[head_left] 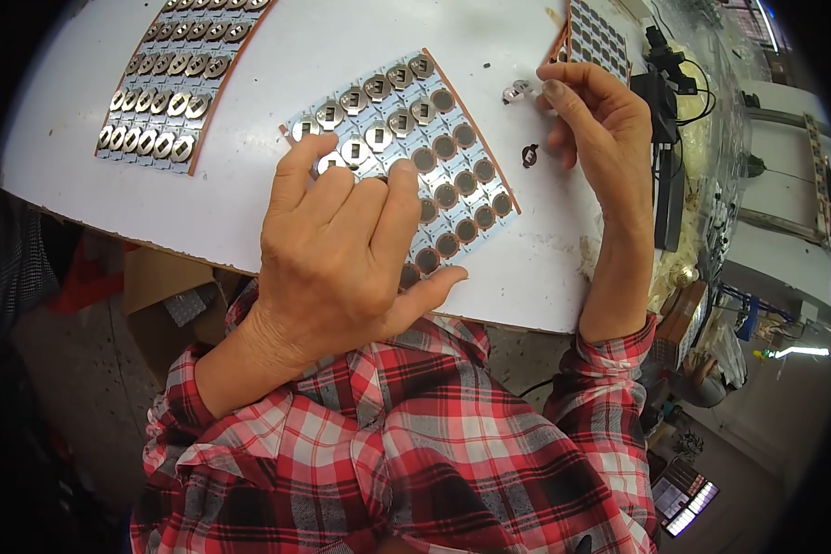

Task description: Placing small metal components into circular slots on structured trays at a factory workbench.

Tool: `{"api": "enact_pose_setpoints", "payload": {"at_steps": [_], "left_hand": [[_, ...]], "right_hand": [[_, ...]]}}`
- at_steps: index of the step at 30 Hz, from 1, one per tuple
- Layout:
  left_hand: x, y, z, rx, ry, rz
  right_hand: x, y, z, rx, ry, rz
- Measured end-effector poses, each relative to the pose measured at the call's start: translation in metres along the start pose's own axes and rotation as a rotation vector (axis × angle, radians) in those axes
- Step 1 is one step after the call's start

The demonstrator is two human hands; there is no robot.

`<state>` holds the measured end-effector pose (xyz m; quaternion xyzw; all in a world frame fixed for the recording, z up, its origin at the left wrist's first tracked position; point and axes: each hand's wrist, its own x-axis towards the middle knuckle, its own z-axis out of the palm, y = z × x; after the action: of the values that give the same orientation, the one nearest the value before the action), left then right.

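Observation:
A light-blue circuit-board panel (456,169) with orange edge strips lies tilted on the white table. Shiny metal coin-cell holders (378,137) sit on its upper-left positions; the others show bare dark round pads. My left hand (337,240) rests over the panel's lower-left part with fingers spread, hiding some positions. Right of the panel, my right hand (595,129) has thumb and index finger close together. A small metal clip (515,91) shows right at these fingertips; whether they grip it is unclear. Below it, another dark metal clip (530,155) lies on the table.
A panel filled with metal holders (173,88) lies at the far left, and another panel (595,39) at the far right. Black boxes with cables (657,106) and clear plastic (711,138) line the right edge. An open cardboard box (171,295) stands below the table's front edge.

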<state>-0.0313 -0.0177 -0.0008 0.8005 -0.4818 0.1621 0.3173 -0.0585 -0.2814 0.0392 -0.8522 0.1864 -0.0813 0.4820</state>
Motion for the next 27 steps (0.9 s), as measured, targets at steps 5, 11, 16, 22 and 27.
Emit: {"api": "enact_pose_setpoints", "payload": {"at_steps": [5,11,16,22,27], "left_hand": [[0.001,0.0,0.0,0.0,0.009,0.004],[0.0,0.0,0.001,0.0,0.007,0.004],[0.0,-0.001,-0.001,-0.047,-0.013,-0.005],[0.0,-0.009,-0.001,-0.185,0.261,0.043],[0.014,0.004,-0.017,-0.657,0.139,-0.355]], "right_hand": [[-0.002,0.007,0.001,-0.172,-0.059,-0.137],[0.005,0.008,-0.002,-0.161,-0.104,-0.138],[0.003,0.003,0.002,-0.056,-0.1,-0.179],[-0.011,-0.013,0.008,0.057,-0.119,-0.304],[-0.021,-0.024,0.023,0.118,-0.065,-0.619]]}}
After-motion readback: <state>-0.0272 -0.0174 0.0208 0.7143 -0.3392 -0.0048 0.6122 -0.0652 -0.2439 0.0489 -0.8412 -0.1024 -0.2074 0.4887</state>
